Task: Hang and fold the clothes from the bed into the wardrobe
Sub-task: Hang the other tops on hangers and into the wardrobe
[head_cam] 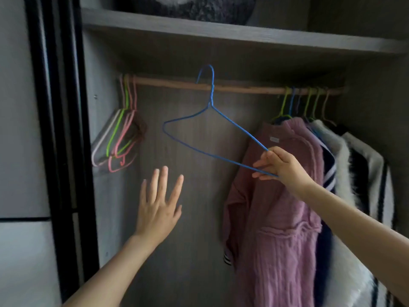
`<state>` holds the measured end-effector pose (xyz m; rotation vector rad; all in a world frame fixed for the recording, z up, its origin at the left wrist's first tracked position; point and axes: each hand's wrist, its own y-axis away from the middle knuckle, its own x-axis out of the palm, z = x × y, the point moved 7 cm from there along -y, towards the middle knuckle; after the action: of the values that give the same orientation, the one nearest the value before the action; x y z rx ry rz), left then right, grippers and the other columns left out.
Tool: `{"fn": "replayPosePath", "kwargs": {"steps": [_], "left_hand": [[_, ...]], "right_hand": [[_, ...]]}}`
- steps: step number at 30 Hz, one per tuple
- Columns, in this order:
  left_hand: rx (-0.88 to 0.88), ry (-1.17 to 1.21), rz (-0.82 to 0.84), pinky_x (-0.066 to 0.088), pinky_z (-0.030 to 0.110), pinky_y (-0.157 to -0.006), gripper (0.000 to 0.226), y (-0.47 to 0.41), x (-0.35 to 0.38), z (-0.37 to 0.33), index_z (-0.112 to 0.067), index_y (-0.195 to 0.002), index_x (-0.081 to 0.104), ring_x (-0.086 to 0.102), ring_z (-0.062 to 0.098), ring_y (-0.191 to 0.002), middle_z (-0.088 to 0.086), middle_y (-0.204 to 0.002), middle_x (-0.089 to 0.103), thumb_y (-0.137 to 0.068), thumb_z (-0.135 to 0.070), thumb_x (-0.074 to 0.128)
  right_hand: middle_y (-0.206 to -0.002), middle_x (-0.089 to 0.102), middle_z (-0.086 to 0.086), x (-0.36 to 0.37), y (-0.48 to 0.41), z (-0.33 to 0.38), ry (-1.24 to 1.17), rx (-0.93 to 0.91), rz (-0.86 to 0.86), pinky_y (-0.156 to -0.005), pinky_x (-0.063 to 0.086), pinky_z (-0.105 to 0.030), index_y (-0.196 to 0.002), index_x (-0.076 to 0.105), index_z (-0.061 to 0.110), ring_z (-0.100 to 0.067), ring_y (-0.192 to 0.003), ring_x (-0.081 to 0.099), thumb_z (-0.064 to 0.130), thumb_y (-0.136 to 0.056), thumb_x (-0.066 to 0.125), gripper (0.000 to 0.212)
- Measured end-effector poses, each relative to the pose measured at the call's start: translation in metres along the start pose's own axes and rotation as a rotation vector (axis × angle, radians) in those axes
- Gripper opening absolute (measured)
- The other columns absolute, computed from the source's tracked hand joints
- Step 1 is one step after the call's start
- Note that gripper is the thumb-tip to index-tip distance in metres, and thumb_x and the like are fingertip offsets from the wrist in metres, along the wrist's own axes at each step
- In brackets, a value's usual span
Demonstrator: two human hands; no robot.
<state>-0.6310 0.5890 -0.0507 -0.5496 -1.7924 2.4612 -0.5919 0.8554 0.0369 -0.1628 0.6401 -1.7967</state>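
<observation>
While the right hand (281, 165) pinches the blue wire hanger (210, 129) at its lower right corner, the hook sits up-left, level with the wooden rail (243, 86). The left hand (158, 209) hangs open and empty below, farther from the hook.

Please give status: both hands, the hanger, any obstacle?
Right hand pinching blue hanger corner. Left hand open, empty. Hook above rod. Nothing in the way.

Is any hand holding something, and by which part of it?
The right hand pinches the blue hanger at its lower right corner. The left hand is open, holding nothing.
</observation>
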Motion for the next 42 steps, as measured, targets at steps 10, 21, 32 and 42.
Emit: {"fn": "replayPosePath", "kwargs": {"steps": [10,21,32,42], "left_hand": [[-0.046,0.453,0.449,0.037,0.075,-0.078,0.136,-0.013,0.038,-0.156,-0.019,-0.144,0.022,0.049,0.057,-0.113,0.035,-0.132,0.044,-0.030,-0.032,0.096],[0.301,1.024,0.401,0.048,0.041,-0.054,0.113,0.013,-0.107,-0.487,-0.010,-0.125,0.045,0.055,0.033,-0.073,0.016,-0.082,0.059,-0.027,-0.034,0.096],[0.327,1.798,1.424,0.035,0.015,-0.052,0.037,0.103,-0.260,-0.786,-0.015,-0.095,0.057,0.040,0.015,-0.062,0.004,-0.074,0.041,-0.070,-0.021,0.083],[0.083,1.853,1.530,0.028,0.035,-0.057,0.037,0.117,-0.296,-0.961,-0.002,-0.063,0.051,0.043,0.023,-0.063,0.008,-0.060,0.045,-0.093,-0.024,0.057]], "right_hand": [[-0.063,0.067,-0.012,-0.198,0.158,-0.031,0.059,0.296,-0.105,-0.042,0.051,-0.029,-0.081,0.050,0.004,-0.029,-0.047,0.064,0.052,-0.065,0.065,0.052],[-0.056,0.065,-0.009,-0.468,0.462,-0.007,0.265,0.492,-0.672,-0.030,0.041,-0.022,-0.075,0.050,0.002,-0.021,-0.031,0.054,0.078,-0.022,0.077,0.097],[-0.060,0.056,-0.017,-0.563,0.807,0.048,0.301,0.799,-1.257,-0.031,0.039,-0.021,-0.068,0.054,0.001,-0.017,-0.034,0.051,0.028,-0.090,0.054,0.035],[-0.067,0.059,-0.009,-0.613,0.908,0.008,0.422,1.115,-1.470,-0.038,0.043,-0.020,-0.078,0.056,0.002,-0.017,-0.045,0.060,0.029,-0.094,0.054,0.031]]}}
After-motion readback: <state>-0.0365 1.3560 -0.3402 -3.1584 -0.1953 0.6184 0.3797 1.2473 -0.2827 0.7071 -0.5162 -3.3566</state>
